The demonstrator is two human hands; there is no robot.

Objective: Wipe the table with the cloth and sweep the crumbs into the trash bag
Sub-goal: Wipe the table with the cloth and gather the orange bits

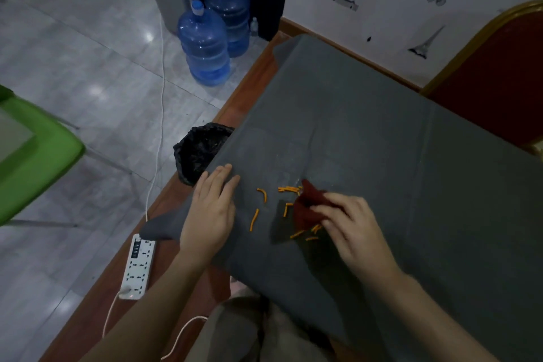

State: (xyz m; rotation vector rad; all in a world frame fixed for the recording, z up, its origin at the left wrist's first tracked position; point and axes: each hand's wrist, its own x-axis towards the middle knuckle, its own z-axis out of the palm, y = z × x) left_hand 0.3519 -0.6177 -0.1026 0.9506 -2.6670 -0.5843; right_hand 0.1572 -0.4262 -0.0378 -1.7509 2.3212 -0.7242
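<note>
A table [382, 132] under a grey cover fills the right side. Several orange stick-shaped crumbs [254, 219] lie scattered on it near the front left. My right hand [352, 223] grips a bunched dark red cloth [308, 206] pressed onto the cover, just right of the crumbs, some of which lie under its edge. My left hand [213, 206] rests flat, fingers apart, at the table's left edge. Just beyond that edge, on the floor, stands a black trash bag [197, 150] with its mouth open, partly hidden by the table.
Two blue water jugs [205, 44] stand on the tiled floor at the back. A white power strip [138, 267] with its cable lies on the floor at the left. A green chair [35, 150] is far left, a red chair [493, 73] behind the table.
</note>
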